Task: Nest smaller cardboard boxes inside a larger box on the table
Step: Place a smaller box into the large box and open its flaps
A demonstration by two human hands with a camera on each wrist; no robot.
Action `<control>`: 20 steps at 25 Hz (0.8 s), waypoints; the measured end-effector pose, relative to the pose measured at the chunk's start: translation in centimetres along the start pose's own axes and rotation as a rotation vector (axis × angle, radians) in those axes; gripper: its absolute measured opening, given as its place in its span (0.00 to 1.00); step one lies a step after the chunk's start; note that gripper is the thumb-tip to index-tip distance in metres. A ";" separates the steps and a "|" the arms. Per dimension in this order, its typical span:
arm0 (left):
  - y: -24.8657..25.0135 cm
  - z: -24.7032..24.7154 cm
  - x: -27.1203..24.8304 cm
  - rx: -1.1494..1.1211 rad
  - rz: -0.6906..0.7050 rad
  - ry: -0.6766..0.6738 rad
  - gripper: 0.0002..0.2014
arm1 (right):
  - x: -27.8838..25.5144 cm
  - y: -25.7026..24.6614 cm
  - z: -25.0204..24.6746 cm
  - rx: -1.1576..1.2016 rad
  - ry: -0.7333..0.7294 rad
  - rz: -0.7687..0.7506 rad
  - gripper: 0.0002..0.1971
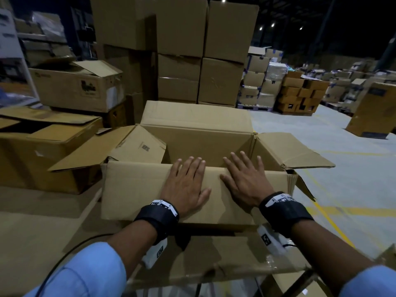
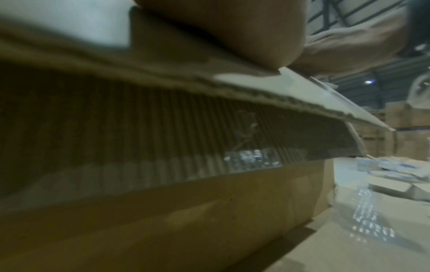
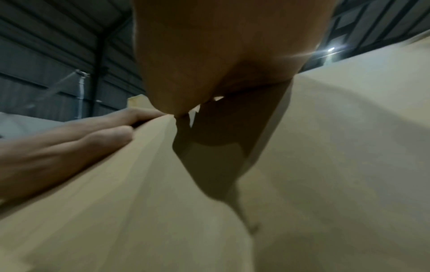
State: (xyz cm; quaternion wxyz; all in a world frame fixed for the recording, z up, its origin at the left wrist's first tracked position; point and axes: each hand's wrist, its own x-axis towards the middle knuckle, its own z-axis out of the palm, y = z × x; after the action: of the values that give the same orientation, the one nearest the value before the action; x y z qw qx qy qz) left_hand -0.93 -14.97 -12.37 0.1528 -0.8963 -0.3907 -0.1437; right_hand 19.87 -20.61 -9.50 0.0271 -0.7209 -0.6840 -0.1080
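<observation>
A large open cardboard box (image 1: 199,138) stands in front of me with its flaps spread. Its near flap (image 1: 132,189) hangs towards me. My left hand (image 1: 186,181) lies flat on that flap, fingers straight and reaching over the fold. My right hand (image 1: 244,179) presses flat beside it, fingers spread. A cardboard piece with a printed label (image 1: 141,146) leans inside the box's left end; whether it is a smaller box or a flap I cannot tell. In the left wrist view my palm (image 2: 232,33) rests on the flap's edge (image 2: 256,95). The right wrist view shows my palm (image 3: 221,55) on the cardboard (image 3: 325,147).
Tall stacks of closed boxes (image 1: 203,50) rise right behind the large box. Open boxes (image 1: 42,151) crowd the left side. A flat taped cardboard sheet (image 1: 214,258) lies under my wrists. Grey floor with yellow lines (image 1: 353,189) stretches to the right.
</observation>
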 end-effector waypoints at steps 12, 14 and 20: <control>-16.8 -6.3 2.5 0.185 0.039 -0.419 0.34 | 1.6 -11.0 1.4 -0.101 0.231 -0.030 0.31; -18.8 -6.6 5.3 0.246 0.124 -0.449 0.33 | 1.6 -11.5 1.8 -0.086 0.237 0.013 0.32; -19.2 -2.2 11.0 0.405 0.449 -0.580 0.35 | 1.6 -13.1 3.1 -0.049 0.292 0.089 0.33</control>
State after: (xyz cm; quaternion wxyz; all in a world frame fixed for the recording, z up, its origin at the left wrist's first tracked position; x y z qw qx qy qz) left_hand -8.38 3.84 -3.14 0.2371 -0.9144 -0.2327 0.2311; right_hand 7.33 -17.65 -13.62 0.1135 -0.7277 -0.6372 -0.2271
